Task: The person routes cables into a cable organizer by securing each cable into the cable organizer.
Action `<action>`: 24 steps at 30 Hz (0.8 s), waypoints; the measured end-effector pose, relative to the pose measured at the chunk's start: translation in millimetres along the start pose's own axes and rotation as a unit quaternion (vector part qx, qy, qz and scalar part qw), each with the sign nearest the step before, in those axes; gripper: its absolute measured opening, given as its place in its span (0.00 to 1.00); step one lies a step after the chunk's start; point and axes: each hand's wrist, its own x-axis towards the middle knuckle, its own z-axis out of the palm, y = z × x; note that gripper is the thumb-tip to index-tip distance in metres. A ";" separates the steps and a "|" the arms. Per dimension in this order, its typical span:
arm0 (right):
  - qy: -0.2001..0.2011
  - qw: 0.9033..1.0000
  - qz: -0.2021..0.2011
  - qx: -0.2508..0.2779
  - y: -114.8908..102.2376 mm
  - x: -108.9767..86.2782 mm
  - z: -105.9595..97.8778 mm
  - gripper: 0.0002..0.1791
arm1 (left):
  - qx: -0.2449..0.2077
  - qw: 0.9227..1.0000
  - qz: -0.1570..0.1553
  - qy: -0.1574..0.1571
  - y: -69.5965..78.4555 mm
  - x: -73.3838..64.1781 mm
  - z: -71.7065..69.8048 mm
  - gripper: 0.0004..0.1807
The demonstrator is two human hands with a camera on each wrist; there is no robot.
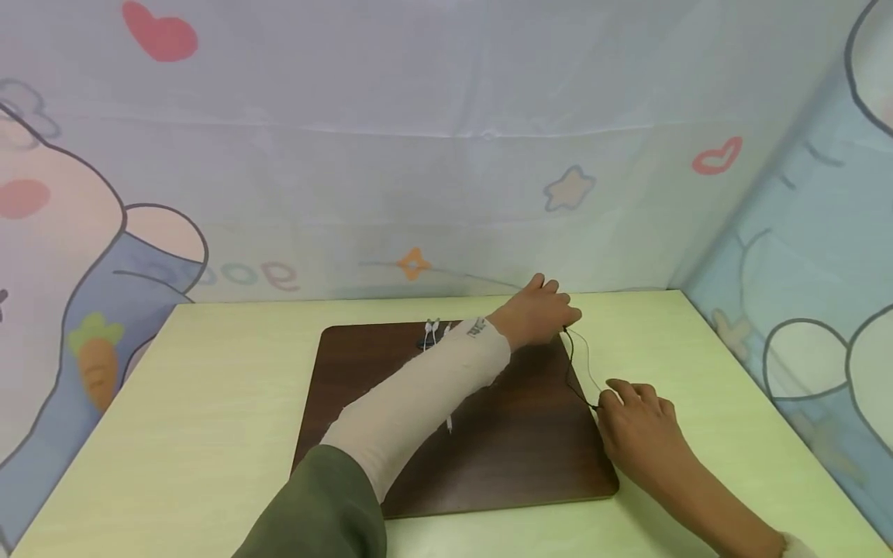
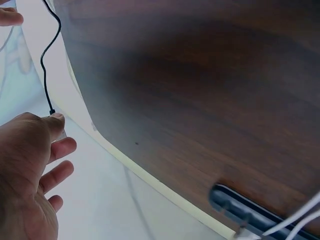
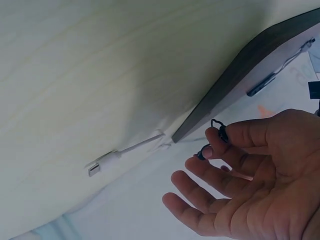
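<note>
A thin black cable (image 1: 571,370) runs between the two hands over the right edge of a dark brown board (image 1: 530,442). My left hand (image 1: 537,316) reaches across to the board's far right corner. In the left wrist view, the thumb and index finger of that left hand (image 2: 30,170) pinch the cable's end just below its black collar, while the other fingers are spread. Beside the board's right edge, my right hand (image 1: 638,430) pinches the cable's other end. Its dark tip shows between thumb and index finger of the right hand (image 3: 250,170) in the right wrist view.
Near the board's far edge lies a black cable holder (image 2: 250,212) with white cables (image 1: 430,332) on it. A white cable end (image 1: 449,424) shows below the left forearm. Beside the board lies a white USB plug (image 3: 102,164) on the pale table (image 1: 230,395). Printed cloth (image 1: 418,101) hangs behind.
</note>
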 end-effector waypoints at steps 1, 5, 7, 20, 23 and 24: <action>-0.001 1.000 -0.001 0.001 -1.3 0.3 0.6 0.06 | -0.002 1.000 0.001 0.003 -1.7 -2.4 1.0 0.09; -0.005 1.000 -0.008 0.002 -6.9 0.9 3.4 0.06 | -0.011 1.000 0.011 0.010 -6.6 -12.6 4.6 0.07; -0.005 1.000 -0.011 0.000 -9.1 1.5 4.8 0.05 | -0.018 1.000 0.014 0.013 -9.1 -16.5 6.9 0.08; -0.006 1.000 -0.027 0.006 -20.8 8.5 4.7 0.01 | -0.041 0.999 0.004 0.001 -27.1 -35.1 22.6 0.13; -0.001 0.999 -0.036 0.004 -24.6 10.7 4.5 0.02 | -0.036 0.999 0.000 0.003 -30.4 -40.4 24.1 0.13; 0.001 0.999 -0.039 0.003 -25.9 11.4 4.6 0.03 | -0.035 0.999 -0.001 0.003 -31.5 -42.4 24.4 0.13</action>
